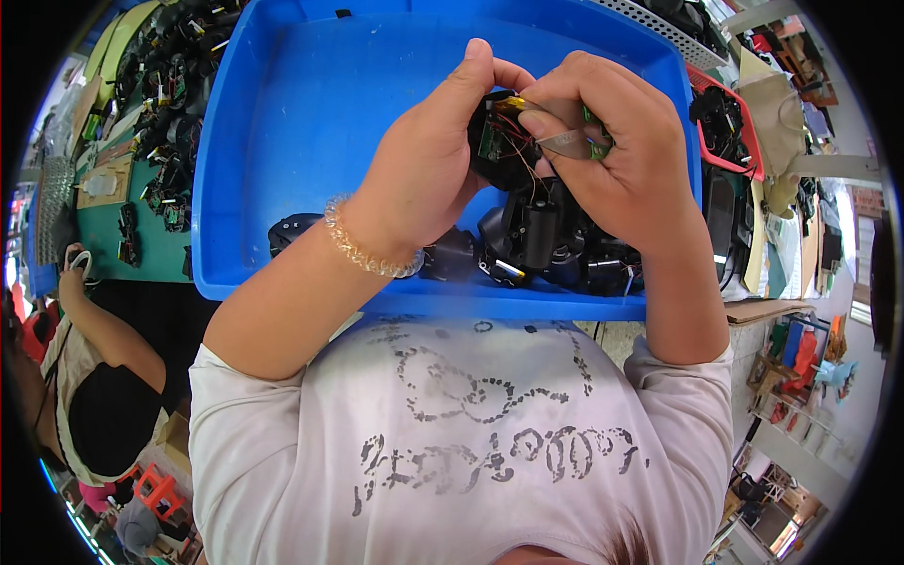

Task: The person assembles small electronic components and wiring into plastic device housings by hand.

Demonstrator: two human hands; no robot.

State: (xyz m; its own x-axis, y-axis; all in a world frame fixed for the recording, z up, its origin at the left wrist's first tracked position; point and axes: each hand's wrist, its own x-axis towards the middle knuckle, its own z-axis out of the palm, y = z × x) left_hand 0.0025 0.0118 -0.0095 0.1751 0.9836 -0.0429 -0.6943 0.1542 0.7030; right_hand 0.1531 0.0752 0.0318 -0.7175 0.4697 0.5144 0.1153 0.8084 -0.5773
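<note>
Above the tray, my left hand [428,141] is closed around an opened black device part [496,146]. A green board and thin red and copper-coloured wires show inside it. My right hand [626,141] pinches a flat grey strip [565,143], which looks like a ribbon cable. A small green circuit board [597,132] shows between its fingers, partly hidden. An orange-yellow strip [514,102] lies where the two hands meet. Below the hands, a black part with a cylinder [541,231] sits among other black parts, with wires running up from it.
The blue tray [292,113] surrounds the work, black device parts along its near edge. More parts cover the green table [104,235] at left. A red basket [749,141] of black parts and a perforated white tray [659,28] stand right. Another person's arm [108,320] shows at left.
</note>
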